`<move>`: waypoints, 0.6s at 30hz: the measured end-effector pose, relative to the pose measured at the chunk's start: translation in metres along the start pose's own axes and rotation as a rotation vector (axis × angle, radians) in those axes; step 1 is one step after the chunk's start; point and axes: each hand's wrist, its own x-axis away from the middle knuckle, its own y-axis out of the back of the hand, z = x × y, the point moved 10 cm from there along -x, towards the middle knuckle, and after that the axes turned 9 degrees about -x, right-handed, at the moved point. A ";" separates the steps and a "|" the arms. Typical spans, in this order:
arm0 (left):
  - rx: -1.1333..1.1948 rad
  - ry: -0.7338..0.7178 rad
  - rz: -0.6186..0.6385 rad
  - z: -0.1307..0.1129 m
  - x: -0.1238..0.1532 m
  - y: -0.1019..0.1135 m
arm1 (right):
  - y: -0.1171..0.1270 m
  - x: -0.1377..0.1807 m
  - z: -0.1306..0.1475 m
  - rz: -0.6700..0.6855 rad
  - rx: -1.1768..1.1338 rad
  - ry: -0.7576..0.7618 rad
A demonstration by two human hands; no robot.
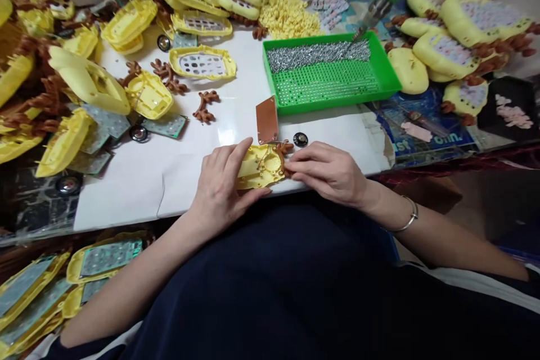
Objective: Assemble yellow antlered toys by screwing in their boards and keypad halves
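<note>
A yellow plastic shell (261,167) lies inner side up at the table's front edge. My left hand (221,180) is wrapped round its left end, thumb along the near side. At the shell's right end sits a brown antler-shaped piece (282,157), and the fingers of my right hand (327,171) pinch it. Thin wires run across the shell to a brown circuit board (266,120) just behind it. A small round black speaker (301,139) rests beyond my right fingers. Part of the shell is hidden under my left hand.
A green tray (337,102) of screws stands behind the shell, with an electric screwdriver (379,5) hanging above it. Yellow shells (90,81), another brown antler piece (206,107) and circuit boards (166,125) crowd the left. Assembled yellow toys (447,53) are piled at right.
</note>
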 end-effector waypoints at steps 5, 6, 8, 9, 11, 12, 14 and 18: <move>0.008 -0.001 -0.013 -0.001 0.000 0.002 | 0.015 -0.002 -0.040 0.004 0.260 -0.216; 0.016 0.000 -0.011 -0.001 0.001 0.002 | 0.011 -0.002 -0.047 0.051 0.271 -0.239; 0.055 0.010 0.003 0.000 0.001 0.002 | 0.006 -0.003 -0.057 0.116 0.243 -0.287; 0.086 0.018 0.013 0.001 0.002 0.001 | 0.005 -0.003 -0.061 0.126 0.216 -0.314; 0.148 0.032 0.024 0.004 0.003 0.001 | 0.007 -0.005 -0.063 0.089 0.137 -0.381; 0.170 0.037 0.026 0.005 0.003 0.000 | 0.010 -0.006 -0.063 0.048 0.060 -0.426; 0.187 0.038 0.020 0.006 0.004 0.000 | 0.009 -0.006 -0.063 -0.022 -0.189 -0.537; 0.190 0.033 -0.006 0.006 0.004 0.001 | -0.016 -0.011 -0.050 0.056 -0.533 -0.609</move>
